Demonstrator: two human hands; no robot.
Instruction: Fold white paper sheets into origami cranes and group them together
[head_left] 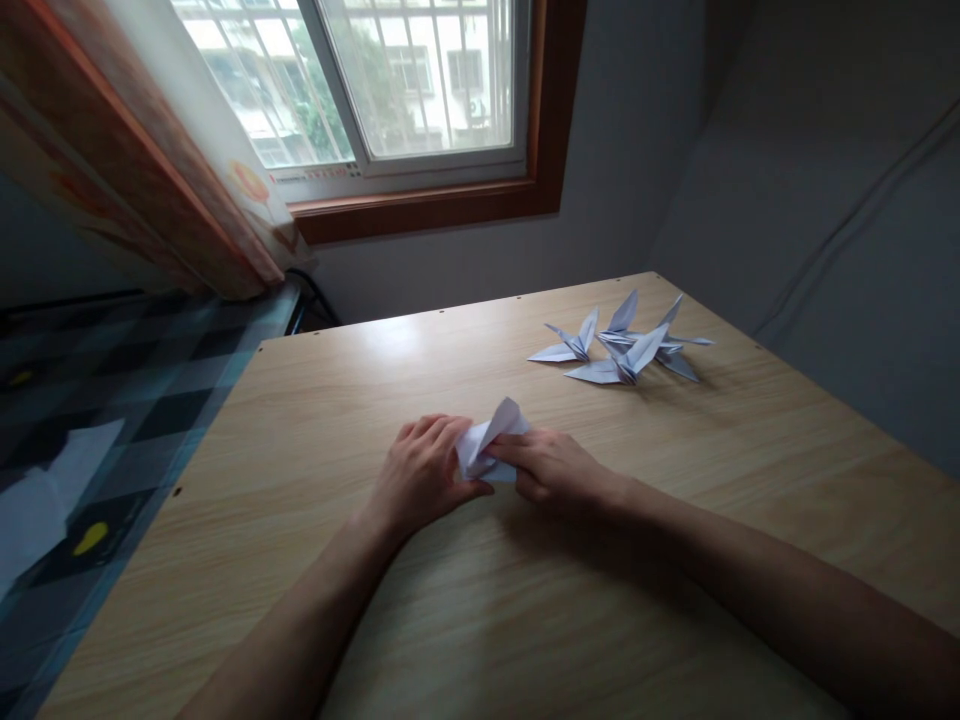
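A partly folded piece of white paper (491, 440) rests on the wooden table (315, 420) near its middle. My left hand (424, 470) pinches the paper's left side with curled fingers. My right hand (551, 468) presses and grips its right side, fingers closed on the fold. One pointed flap of the paper sticks up between the two hands. Further back on the right lie three finished white paper cranes (626, 345), close together, well apart from both hands.
The table's left edge borders a bed with a dark checked cover (112, 400) and a white sheet (45, 495). A window (390, 80) with a curtain (172, 170) is behind, and grey walls stand at the back and right.
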